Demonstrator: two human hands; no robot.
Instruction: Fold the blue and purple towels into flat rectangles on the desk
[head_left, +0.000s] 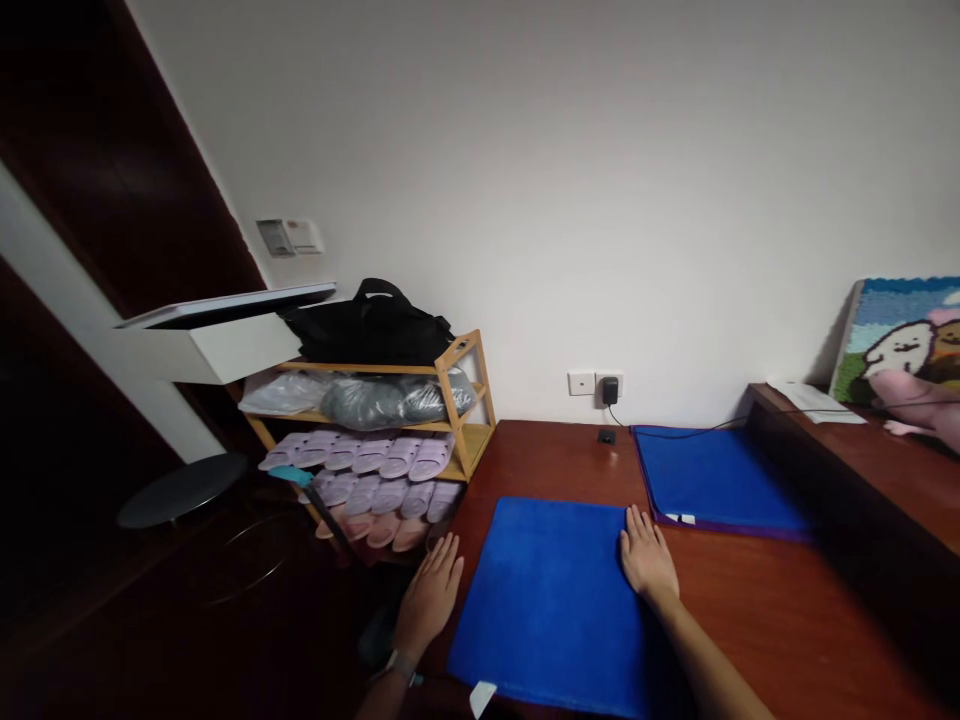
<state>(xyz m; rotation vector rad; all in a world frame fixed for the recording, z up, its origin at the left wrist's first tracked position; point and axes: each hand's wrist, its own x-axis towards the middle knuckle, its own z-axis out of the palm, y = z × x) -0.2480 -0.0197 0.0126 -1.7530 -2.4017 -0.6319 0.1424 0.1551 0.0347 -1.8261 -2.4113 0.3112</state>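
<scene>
Blue towel (555, 590) lies near the left edge of the counter (757, 600), seemingly already spread quite flat. The right hand (647, 555) rests on its right border, the left hand (431, 595) just beside it, both with fingers released. Another blue towel (712, 475) lies near the far edge.

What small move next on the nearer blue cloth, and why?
I'd probably ease the left hand inward onto the left edge of the nearer blue cloth: it appears just outside that edge, while the right hand is at the opposite one.
</scene>
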